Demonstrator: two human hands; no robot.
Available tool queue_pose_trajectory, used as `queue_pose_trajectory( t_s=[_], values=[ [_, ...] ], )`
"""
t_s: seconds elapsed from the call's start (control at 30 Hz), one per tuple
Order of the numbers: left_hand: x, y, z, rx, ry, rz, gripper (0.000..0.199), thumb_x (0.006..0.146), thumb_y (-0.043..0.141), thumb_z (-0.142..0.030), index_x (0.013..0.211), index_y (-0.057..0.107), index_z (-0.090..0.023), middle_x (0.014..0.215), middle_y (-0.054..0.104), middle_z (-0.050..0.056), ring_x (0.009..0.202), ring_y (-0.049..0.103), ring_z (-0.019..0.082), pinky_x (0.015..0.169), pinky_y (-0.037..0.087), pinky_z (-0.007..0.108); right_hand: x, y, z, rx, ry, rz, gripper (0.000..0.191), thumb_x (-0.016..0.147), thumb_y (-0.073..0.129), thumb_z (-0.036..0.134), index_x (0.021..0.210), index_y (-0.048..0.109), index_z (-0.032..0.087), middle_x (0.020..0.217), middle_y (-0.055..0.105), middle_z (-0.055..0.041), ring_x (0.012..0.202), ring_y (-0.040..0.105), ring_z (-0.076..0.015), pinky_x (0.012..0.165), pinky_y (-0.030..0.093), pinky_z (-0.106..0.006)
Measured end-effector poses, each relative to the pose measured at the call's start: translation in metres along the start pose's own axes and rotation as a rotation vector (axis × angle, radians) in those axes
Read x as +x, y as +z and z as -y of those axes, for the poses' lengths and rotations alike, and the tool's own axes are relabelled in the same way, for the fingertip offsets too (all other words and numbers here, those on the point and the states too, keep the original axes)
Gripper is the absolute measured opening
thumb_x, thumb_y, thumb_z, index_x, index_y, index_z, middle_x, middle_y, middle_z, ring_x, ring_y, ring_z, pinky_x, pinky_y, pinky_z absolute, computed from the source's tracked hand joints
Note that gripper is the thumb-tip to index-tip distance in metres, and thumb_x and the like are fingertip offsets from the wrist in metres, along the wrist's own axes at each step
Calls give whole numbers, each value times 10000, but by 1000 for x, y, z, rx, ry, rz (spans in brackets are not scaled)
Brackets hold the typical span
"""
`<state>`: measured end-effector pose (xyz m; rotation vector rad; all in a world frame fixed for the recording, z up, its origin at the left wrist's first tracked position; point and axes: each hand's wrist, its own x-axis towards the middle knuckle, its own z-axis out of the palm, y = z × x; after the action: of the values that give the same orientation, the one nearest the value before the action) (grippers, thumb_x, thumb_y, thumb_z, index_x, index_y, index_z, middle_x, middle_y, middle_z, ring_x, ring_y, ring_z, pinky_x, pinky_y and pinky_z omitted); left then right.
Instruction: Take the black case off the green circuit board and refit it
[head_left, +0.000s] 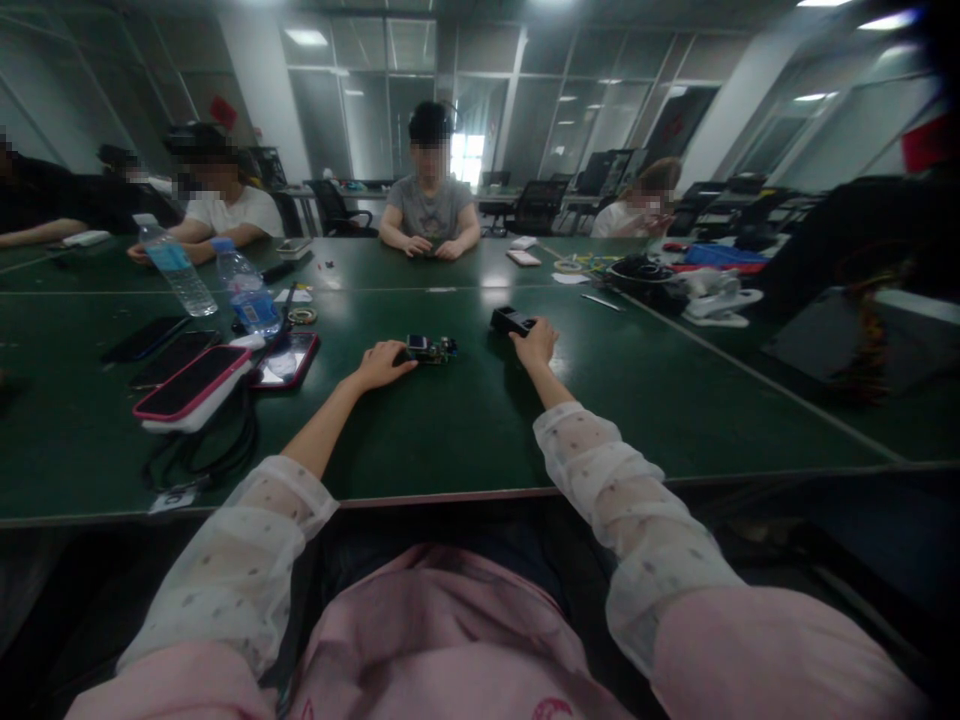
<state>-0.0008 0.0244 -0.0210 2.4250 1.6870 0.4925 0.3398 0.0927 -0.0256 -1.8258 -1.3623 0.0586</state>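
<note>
On the green table [450, 430], my left hand [382, 366] has its fingers closed at the left end of a small circuit board [431, 348] with a little screen. My right hand [535, 345] grips the right end of a black box-shaped device [512, 321], which lies a short way right of the board. The two objects are apart. The undersides of both are hidden.
Phones [191, 385], black cables [214, 460] and two water bottles [247, 290] stand or lie at the left. A pen [601, 301], wires and a white tool [721, 300] are at the right. Several people sit across the table.
</note>
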Motion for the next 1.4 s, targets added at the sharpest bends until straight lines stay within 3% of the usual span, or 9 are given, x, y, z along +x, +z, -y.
queue_pose_trajectory(
  t_s=[0.17, 0.4, 0.6, 0.93, 1.07, 1.4],
  values=[
    [2, 3, 3, 3, 15, -9, 594, 890, 411, -643, 1293, 512, -218, 1376, 527, 119, 1277, 451, 323, 1039, 364, 523, 6, 3, 14, 299, -93, 31, 584, 746, 693, 304, 1256, 476, 119, 1209, 592, -152, 1109, 550, -270, 1010, 406, -442],
    [0, 2, 2, 5, 20, -19, 573, 896, 415, -629, 1299, 512, -234, 1384, 522, 113, 1284, 447, 321, 1046, 359, 519, -25, -2, 58, 693, -408, 363, 666, 685, 750, 503, 1244, 531, 214, 1200, 612, -96, 1083, 580, -277, 944, 484, -447],
    [1, 4, 3, 7, 32, -29, 575, 898, 427, -620, 1311, 507, -228, 1400, 519, 111, 1298, 443, 328, 1051, 358, 523, -49, -4, 75, 689, -541, 553, 663, 687, 764, 501, 1246, 563, 207, 1190, 621, -99, 1105, 586, -286, 987, 468, -461],
    [1, 4, 1, 21, -17, -19, 646, 876, 453, -625, 1347, 484, -184, 1394, 514, 149, 1318, 426, 340, 1058, 355, 508, -54, 13, 69, 570, -715, 590, 574, 718, 745, 383, 1225, 563, 183, 1167, 628, -106, 1073, 606, -279, 974, 468, -469],
    [1, 4, 1, -5, -16, -39, 766, 809, 521, -677, 1398, 418, -199, 1397, 515, 142, 1301, 443, 343, 1064, 351, 511, -57, 17, 64, 486, -732, 647, 556, 729, 736, 356, 1224, 551, 184, 1169, 622, -102, 1080, 599, -272, 982, 457, -464],
    [3, 4, 2, -4, -17, -33, 686, 832, 473, -678, 1328, 480, -204, 1339, 554, 134, 1273, 467, 339, 1035, 377, 509, -59, 18, 60, 522, -710, 682, 595, 719, 754, 346, 1245, 520, 197, 1195, 598, -101, 1104, 585, -275, 981, 451, -471]
  ],
)
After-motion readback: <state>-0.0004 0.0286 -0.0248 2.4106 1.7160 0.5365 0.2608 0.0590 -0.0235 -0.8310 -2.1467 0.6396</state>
